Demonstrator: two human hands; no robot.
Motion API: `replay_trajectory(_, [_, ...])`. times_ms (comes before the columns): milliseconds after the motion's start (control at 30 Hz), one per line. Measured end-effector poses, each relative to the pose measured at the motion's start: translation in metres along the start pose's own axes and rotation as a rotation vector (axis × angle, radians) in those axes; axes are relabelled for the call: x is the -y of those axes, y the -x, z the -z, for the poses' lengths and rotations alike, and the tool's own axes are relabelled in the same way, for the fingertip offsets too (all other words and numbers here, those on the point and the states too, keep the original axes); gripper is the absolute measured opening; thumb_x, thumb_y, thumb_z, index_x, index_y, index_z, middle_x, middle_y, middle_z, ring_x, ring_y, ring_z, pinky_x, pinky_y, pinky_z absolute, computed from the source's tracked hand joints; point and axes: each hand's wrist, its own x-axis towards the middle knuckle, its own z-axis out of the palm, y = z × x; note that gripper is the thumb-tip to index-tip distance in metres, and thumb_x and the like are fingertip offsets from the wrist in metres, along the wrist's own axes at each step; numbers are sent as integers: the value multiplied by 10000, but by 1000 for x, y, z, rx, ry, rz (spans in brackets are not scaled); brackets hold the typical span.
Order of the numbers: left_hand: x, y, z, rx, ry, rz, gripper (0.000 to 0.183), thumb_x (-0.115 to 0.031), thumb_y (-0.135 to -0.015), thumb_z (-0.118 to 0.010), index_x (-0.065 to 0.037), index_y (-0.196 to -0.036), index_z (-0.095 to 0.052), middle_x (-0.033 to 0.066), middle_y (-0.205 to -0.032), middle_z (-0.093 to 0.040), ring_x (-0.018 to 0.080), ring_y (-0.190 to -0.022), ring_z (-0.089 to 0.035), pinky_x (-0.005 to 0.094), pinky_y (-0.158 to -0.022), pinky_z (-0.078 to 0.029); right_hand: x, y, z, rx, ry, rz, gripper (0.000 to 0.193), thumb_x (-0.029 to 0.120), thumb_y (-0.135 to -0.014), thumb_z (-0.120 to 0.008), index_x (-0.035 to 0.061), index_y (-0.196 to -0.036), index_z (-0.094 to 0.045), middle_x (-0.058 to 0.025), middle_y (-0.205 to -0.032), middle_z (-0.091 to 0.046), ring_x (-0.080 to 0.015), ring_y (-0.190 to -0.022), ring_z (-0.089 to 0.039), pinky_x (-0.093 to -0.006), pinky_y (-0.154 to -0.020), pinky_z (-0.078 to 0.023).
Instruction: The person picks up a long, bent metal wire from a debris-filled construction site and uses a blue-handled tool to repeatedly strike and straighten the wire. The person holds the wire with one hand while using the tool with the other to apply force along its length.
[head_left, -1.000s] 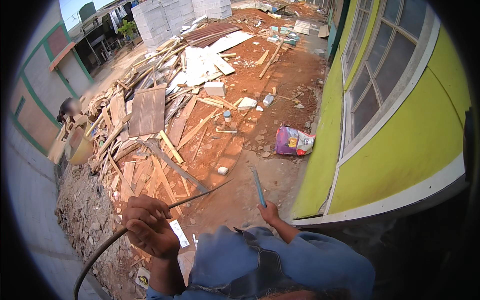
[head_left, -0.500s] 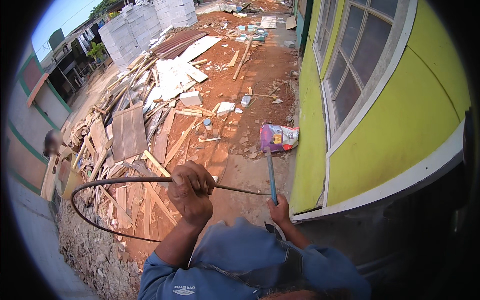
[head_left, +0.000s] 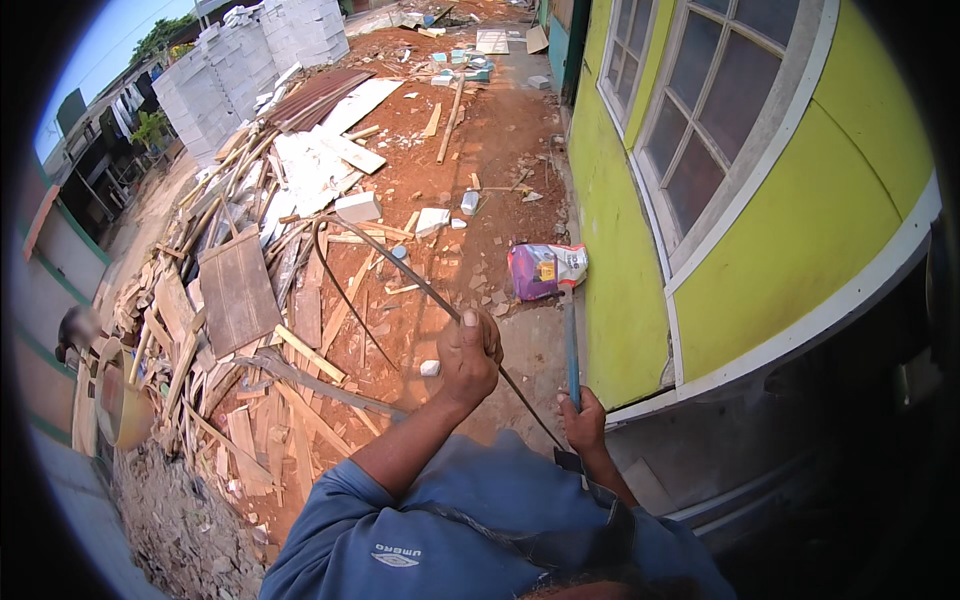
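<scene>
Purple-and-white sack (head_left: 526, 272) — one, on the ground just beside the lime-green wall (head_left: 622, 280); contents not visible. Left hand (head_left: 470, 362), nearer the camera and left of the sack: fingers curled tight round one dark bent cable (head_left: 435, 298) that arches over left of the sack. Right hand (head_left: 583, 420), nearer than the sack: fist wrapped round one blue-grey bar (head_left: 571, 350), its far end overlapping the sack in view — contact can't be told. Containers: one blue-lidded jar (head_left: 399, 252), left of sack, contents hidden; one yellowish tub (head_left: 130, 405), far left of sack, near one other person (head_left: 72, 330), inside unclear. Two windows (head_left: 722, 95), right of sack. One white block (head_left: 358, 207), beyond and left of sack. Planks (head_left: 310, 415), left of sack, too many to count.
</scene>
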Motion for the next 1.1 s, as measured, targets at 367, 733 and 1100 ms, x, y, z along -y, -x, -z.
replay_trajectory(367, [63,-56,40,99,-243,-170,541,-380,-1165,-347,-81,-723,-439,-4,-620,-410,103,-517,-394,285,-459,-322,94,48,26,-10,-129,65,396,182,-1036,-625,-18,-1378,-622,-22,-808,-640,-57,-644,-536,-250,-583,-463])
replay_trajectory(733, [101,-28,47,87,-428,-189,516,-314,-1142,-435,-41,-705,-461,37,-605,-432,154,-551,-402,362,-532,-344,208,15,106,110,207,233,360,214,-1024,-708,-23,-1293,-687,16,-782,-595,-54,-684,-480,-239,-619,-401])
replay_trajectory(1100, [162,69,7,143,-414,-3,485,-290,-1127,-476,-22,-723,-490,100,-602,-449,205,-544,-432,402,-542,-384,315,-29,166,244,815,424,328,189,-977,-753,-41,-1208,-713,-166,-1037,-743,-224,-868,-682,-338,-823,-542])
